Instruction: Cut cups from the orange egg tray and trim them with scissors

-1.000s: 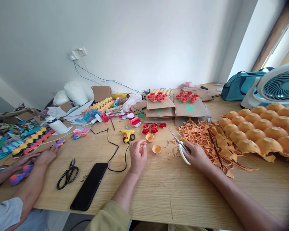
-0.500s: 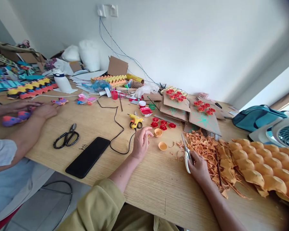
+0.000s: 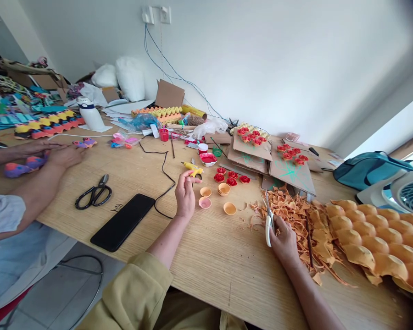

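My left hand (image 3: 186, 195) is raised over the table with its fingers loosely apart and nothing in them. It covers part of a yellow glue gun (image 3: 192, 168). Just right of it stand small egg-carton cups: a pinkish cup (image 3: 204, 203), an orange cup (image 3: 205, 191), a stack of orange cups (image 3: 223, 190) and another single cup (image 3: 230, 209). White-handled scissors (image 3: 269, 224) are gripped in my right hand (image 3: 284, 240), blades pointing away from me. That hand rests at the edge of a heap of orange scraps (image 3: 291, 208). Several red paper roses (image 3: 231, 182) lie behind the cups.
An orange egg tray (image 3: 375, 233) is at right, beside a fan (image 3: 411, 192). Cardboard pieces with roses (image 3: 291, 174) lie behind. At left are a black phone (image 3: 123, 223), black-handled scissors (image 3: 93, 196) and a co-worker's hands (image 3: 67, 156). Red paint (image 3: 208, 159) stands at centre.
My left hand has moved left and slightly up, away from the cups, uncovering the pinkish cup and an orange one. My right hand stays with the scissors.
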A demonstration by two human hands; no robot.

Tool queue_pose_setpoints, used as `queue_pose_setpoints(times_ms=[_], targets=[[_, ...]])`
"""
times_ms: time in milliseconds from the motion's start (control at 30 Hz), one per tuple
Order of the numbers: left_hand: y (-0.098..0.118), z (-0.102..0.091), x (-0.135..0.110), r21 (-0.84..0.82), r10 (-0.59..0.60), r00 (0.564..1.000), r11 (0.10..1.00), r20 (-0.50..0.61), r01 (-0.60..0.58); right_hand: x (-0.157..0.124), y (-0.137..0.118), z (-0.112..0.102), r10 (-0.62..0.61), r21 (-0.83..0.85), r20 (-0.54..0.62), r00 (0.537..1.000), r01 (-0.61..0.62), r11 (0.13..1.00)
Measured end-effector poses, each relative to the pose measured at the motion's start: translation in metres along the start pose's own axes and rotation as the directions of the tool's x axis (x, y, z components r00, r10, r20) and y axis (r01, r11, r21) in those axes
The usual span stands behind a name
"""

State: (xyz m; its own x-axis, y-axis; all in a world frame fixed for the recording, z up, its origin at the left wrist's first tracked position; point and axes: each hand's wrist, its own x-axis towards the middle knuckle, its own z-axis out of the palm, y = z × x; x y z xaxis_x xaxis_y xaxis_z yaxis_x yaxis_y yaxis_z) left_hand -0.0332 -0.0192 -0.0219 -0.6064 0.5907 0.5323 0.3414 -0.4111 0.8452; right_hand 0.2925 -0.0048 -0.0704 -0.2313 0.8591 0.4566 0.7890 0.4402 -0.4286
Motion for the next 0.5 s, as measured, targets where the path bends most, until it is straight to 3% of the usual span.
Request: queue_pose_setpoints(times_ms=[500], targets=[[-0.0054, 0.0047, -0.005, 0.12, -0.035, 0.994, 0.993, 0.105, 0.022, 0.0019, 0.0009, -0.0019, -0.022, 0.032, 0.0, 1.0, 0.022, 0.999]])
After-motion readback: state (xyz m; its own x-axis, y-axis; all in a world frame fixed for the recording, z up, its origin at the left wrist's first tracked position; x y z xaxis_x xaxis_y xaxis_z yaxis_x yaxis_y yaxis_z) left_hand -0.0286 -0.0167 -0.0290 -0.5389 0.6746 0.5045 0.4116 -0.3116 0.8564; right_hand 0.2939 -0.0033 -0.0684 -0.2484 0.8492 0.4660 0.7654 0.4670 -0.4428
